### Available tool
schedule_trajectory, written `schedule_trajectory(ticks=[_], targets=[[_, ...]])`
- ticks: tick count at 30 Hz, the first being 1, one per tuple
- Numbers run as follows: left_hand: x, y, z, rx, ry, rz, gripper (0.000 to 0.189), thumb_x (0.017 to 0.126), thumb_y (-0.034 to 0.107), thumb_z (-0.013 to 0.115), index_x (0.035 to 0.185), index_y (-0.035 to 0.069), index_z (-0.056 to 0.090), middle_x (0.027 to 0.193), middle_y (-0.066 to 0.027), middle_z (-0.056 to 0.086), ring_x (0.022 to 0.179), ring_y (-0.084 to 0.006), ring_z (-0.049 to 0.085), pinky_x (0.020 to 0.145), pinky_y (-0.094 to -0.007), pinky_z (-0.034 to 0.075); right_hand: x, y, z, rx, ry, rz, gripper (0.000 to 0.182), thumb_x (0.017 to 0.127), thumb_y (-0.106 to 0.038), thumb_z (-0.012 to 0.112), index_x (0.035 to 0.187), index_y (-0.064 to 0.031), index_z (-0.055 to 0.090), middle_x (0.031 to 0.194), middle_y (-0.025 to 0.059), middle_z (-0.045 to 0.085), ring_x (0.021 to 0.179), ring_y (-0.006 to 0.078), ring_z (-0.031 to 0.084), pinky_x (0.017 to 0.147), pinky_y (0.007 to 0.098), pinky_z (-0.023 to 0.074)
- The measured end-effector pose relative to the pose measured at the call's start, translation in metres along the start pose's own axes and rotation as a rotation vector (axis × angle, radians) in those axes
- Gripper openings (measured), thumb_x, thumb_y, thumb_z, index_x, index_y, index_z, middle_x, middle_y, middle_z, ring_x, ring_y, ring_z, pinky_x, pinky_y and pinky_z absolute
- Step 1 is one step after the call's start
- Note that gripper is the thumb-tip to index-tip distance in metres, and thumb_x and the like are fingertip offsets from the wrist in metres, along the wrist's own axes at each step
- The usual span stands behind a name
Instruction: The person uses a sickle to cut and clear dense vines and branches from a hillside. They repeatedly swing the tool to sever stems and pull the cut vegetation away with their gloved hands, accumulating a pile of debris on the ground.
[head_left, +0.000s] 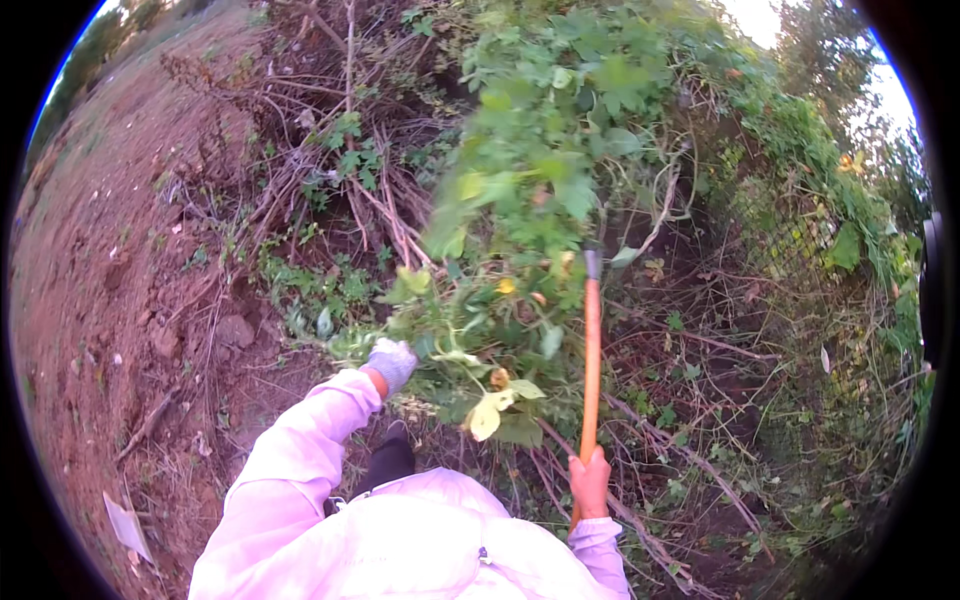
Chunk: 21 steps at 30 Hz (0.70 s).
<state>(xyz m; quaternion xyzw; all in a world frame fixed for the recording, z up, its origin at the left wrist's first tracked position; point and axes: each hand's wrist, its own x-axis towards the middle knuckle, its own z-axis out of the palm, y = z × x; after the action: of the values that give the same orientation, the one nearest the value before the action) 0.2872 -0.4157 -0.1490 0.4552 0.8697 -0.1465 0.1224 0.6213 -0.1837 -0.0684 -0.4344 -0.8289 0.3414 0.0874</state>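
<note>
My left hand (391, 364), in a pale grey knitted glove, is closed on a bundle of green vines (450, 330) with lobed leaves. A yellowing leaf (485, 415) hangs from the bundle, to the right of that hand. My right hand (591, 480) grips the lower part of a long wooden tool handle (592, 352), which points away from me. A grey metal socket (592, 264) caps the far end of the handle. Foliage hides the tool's head, so its kind cannot be told. The leaves (525, 172) beyond the socket are blurred.
Cut dry branches (390, 217) are heaped ahead on the left. A vine-covered wire mesh fence (795, 240) runs along the right. Long bare stems (697, 465) lie tangled beside my right hand. Reddish bare soil (112, 300) slopes on the left, with clods (234, 330) and a pale flat scrap (126, 527).
</note>
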Motion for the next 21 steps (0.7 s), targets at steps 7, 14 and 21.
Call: schedule_trajectory(ticks=[7,14,21], targets=[[-0.004,-0.039,0.006,0.077,0.005,-0.08,0.021,0.083,0.016,0.049,0.1,0.011,0.06,0.092,-0.0095,0.061,0.08,-0.0229,0.064,0.061,-0.0368,0.048,-0.009,0.002,-0.005,-0.052,0.02,-0.065,0.027,0.075,-0.014,0.063,0.088,0.0022,0.046,0.068,0.0253,0.057,0.067,0.0441,0.057,0.056,0.0457,0.0441],[0.026,-0.023,-0.022,0.073,-0.024,-0.065,0.021,0.08,0.017,0.055,0.099,0.012,0.061,0.097,-0.0109,0.06,0.084,-0.024,0.063,0.064,-0.0364,0.05,-0.102,0.009,-0.016,-0.05,0.055,0.079,0.028,0.074,-0.017,0.064,0.086,0.0004,0.046,0.065,0.0234,0.056,0.063,0.0423,0.057,0.054,0.0459,0.0429],[0.017,-0.007,-0.003,-0.073,0.036,-0.068,0.027,0.084,0.018,0.048,0.101,-0.002,0.055,0.077,-0.0118,0.064,0.068,-0.0236,0.065,0.057,-0.0363,0.05,-0.086,0.019,-0.006,0.013,0.037,0.077,0.027,0.073,-0.015,0.065,0.084,-0.0002,0.046,0.066,0.0222,0.056,0.062,0.0404,0.057,0.053,0.0438,0.0425]])
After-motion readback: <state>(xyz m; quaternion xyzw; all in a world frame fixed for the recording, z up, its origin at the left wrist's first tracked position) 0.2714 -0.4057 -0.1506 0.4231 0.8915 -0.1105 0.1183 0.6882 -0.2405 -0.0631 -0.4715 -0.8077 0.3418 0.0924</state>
